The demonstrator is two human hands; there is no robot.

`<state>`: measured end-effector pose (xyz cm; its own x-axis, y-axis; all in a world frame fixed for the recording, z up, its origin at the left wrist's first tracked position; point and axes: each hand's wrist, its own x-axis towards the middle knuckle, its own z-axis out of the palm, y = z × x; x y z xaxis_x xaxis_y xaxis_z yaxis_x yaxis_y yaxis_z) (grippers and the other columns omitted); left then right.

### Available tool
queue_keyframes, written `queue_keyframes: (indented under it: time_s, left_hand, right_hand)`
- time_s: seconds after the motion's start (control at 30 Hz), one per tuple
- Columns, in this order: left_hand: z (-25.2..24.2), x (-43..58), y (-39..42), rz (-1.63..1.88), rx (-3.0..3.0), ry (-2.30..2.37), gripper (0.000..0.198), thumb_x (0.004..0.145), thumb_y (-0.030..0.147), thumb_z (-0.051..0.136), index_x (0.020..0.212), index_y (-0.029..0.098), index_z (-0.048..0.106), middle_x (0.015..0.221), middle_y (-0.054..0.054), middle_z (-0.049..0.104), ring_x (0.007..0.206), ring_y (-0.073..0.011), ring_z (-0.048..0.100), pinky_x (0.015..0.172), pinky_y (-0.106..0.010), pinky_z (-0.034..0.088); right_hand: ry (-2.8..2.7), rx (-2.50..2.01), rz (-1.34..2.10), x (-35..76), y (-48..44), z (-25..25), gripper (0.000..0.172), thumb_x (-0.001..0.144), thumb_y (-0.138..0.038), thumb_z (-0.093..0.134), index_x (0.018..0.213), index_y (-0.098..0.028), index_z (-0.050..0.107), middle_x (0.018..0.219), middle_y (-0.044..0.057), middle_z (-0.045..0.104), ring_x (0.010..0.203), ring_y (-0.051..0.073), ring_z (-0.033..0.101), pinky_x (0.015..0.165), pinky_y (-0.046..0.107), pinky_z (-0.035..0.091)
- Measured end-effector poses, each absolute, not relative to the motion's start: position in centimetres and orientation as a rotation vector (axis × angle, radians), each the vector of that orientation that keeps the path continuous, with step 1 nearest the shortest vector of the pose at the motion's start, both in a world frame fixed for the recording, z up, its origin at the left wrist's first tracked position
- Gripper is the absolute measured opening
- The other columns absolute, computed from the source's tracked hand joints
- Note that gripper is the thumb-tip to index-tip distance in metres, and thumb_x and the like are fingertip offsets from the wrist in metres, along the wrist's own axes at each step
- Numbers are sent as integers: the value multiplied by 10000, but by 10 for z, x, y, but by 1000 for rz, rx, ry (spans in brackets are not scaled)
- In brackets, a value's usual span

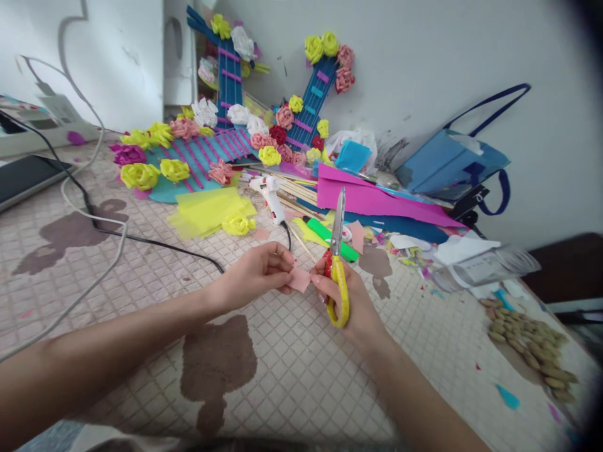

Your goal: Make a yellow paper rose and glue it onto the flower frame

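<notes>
Now, pink paper [300,280] btwn hands [257,271], blue bag [436,164] (contents unclear)

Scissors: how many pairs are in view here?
1: the yellow-handled scissors, held in the right hand, beside a small pink paper. Others could be hidden beneath the magenta sheet.

This place looks like a handicraft corner, because it has scissors [337,238], a white glue gun [272,198], yellow paper sheets [205,210] and thin sticks [298,192] over a patterned surface [301,364], and paper flowers [140,176] decorate blue pieces [230,90] near the wall [424,56]
</notes>
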<state>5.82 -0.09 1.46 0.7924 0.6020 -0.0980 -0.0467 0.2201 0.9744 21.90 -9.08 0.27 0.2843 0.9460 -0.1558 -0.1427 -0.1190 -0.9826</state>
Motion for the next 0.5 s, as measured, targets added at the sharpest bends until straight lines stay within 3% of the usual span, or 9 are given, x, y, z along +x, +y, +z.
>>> queue_keyframes:
  time_s: [0.17, 0.33, 0.5]
  left_hand:
    - [17, 57, 0, 475, 1416, 488, 43, 770, 89, 534, 756, 119, 560, 726, -3, 626, 689, -97, 615, 654, -229, 490]
    - [14, 57, 1, 472, 1593, 480, 297, 709, 13, 476, 946, 132, 608, 845, -29, 673, 825, -142, 641, 736, -264, 502]
    - [9, 58, -2, 608, 1839, 505, 259, 724, 46, 513, 939, 153, 609, 890, -34, 652, 825, -148, 621, 760, -274, 507]
  right_hand:
    - [-802, -1335, 1148, 219, -92, 2, 200, 683, -255, 684, 806, -211, 532, 652, -69, 523, 456, 46, 395, 408, 184, 321]
    - [-805, -1358, 1134, 218, -92, 4, 206, 682, -273, 685, 792, -207, 524, 624, -67, 500, 453, 54, 388, 405, 187, 326]
    - [-804, -1356, 1171, 217, -93, 5, 201, 689, -279, 678, 796, -208, 523, 615, -67, 480, 453, 55, 378, 403, 187, 303]
